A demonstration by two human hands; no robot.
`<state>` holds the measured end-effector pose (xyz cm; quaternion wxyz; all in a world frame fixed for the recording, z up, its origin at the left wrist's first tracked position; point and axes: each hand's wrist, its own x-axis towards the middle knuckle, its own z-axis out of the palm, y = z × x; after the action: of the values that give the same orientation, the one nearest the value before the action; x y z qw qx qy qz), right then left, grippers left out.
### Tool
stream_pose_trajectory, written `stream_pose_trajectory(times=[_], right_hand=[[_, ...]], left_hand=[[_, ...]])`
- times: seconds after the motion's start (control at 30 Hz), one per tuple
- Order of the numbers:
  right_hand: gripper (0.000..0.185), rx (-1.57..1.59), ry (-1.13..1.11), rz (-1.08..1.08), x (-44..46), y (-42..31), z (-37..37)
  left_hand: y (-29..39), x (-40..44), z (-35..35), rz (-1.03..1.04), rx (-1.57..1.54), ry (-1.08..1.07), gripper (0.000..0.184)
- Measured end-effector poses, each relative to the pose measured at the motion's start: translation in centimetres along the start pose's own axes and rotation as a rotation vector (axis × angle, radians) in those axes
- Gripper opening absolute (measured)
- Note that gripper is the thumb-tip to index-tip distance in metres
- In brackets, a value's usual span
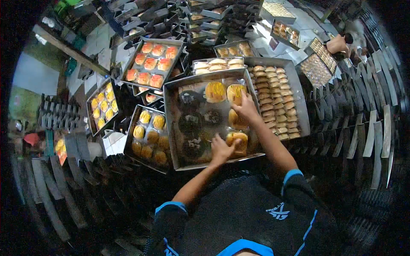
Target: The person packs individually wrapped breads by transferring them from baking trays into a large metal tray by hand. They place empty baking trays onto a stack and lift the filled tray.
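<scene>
A large metal tray (168, 123) lies before me. Yellow-topped buns (215, 91) in clear wrappers with dark print stand in it at the back and along the right side. Dark-topped buns (190, 121) fill its left part. My right hand (247, 106) grips the wrapped bun (235, 93) in the back right corner, fingers over its right edge. Lower down, my left hand (224, 150) has thumb and fingers spread, the thumb by the near wrapped bun (237, 143). Whether the thumb touches that bun, I cannot tell.
To the right is a tray of stacked small buns (273, 100). Trays of orange-topped buns (150, 63) and yellow buns (145, 132) stand to the left. More trays (209, 21) are stacked behind. Another person (338, 45) is at the far right.
</scene>
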<state>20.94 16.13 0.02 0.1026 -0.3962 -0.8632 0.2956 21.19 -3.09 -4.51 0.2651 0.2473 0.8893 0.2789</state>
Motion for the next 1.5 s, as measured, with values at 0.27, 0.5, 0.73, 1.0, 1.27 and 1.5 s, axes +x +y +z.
stream_pose_trajectory(times=[0.27, 0.5, 0.73, 1.0, 1.27, 1.5], right_hand=[[0.102, -0.034, 0.085, -0.111, 1.4, -0.3, 0.7], [0.089, -0.314, -0.069, 0.179, -6.9, 1.9, 2.1], [0.049, 1.170, -0.219, 0.384, -8.3, 1.2, -0.7], [0.041, 0.755, -0.079, 0.194, 4.2, -0.3, 2.7], [0.036, 1.338, -0.246, 0.305, 4.8, -6.4, 0.5], [0.078, 0.667, -0.215, 0.446, 8.3, -7.3, 8.2]], left_hand=[[-0.2, 0.7, -0.6, 0.297, -0.093, -0.209, 0.075], [-7.2, 2.4, -10.3, 0.175, -0.893, -0.324, 0.047], [-7.9, 7.4, -11.1, 0.116, -1.021, -0.336, 0.038], [3.4, 15.8, -6.3, 0.292, -0.945, -0.122, 0.046], [3.8, 16.8, -10.0, 0.330, -0.759, -0.066, 0.041], [-1.6, 20.3, -14.5, -0.063, -1.353, -0.337, 0.042]])
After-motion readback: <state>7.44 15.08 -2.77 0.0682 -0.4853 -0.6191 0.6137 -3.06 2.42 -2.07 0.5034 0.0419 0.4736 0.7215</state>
